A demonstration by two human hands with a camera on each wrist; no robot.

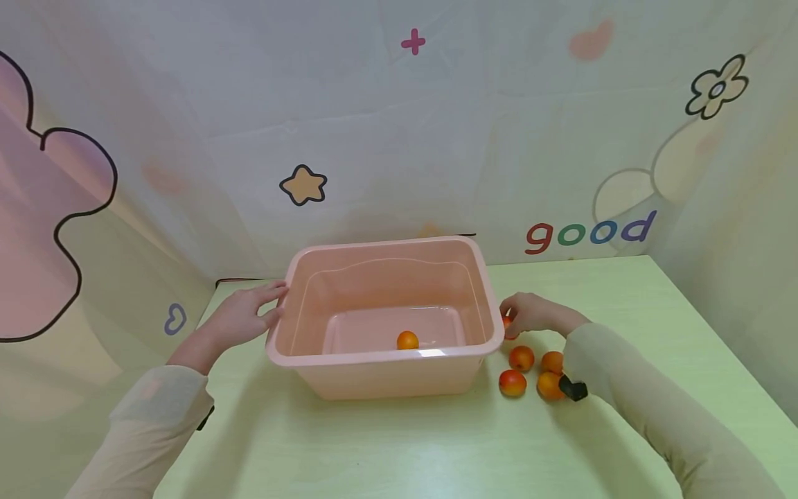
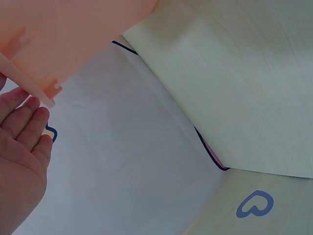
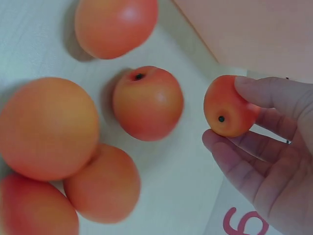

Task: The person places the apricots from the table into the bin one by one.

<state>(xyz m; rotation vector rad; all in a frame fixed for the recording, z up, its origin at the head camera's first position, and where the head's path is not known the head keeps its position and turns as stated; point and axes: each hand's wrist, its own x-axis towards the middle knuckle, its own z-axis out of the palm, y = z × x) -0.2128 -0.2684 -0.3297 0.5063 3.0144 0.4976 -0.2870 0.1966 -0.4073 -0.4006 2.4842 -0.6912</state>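
Observation:
A pink plastic basin [image 1: 383,378] stands on the table with one orange-coloured round fruit [image 1: 408,340] on its floor. My left hand [image 1: 240,317] holds the basin's left rim; in the left wrist view its fingers [image 2: 36,125] lie against the rim's edge. Just outside the basin's right wall, my right hand [image 1: 530,313] pinches a small red-orange apple [image 3: 227,107] between thumb and fingertips. That apple has a black dot in its dimple and is mostly covered by the hand in the head view.
Several loose fruits lie right of the basin: a red apple [image 1: 512,382], another apple [image 1: 521,358] behind it, and orange ones [image 1: 550,386] by the right sleeve. A printed curtain [image 1: 386,159] hangs behind the pale green table [image 1: 349,450].

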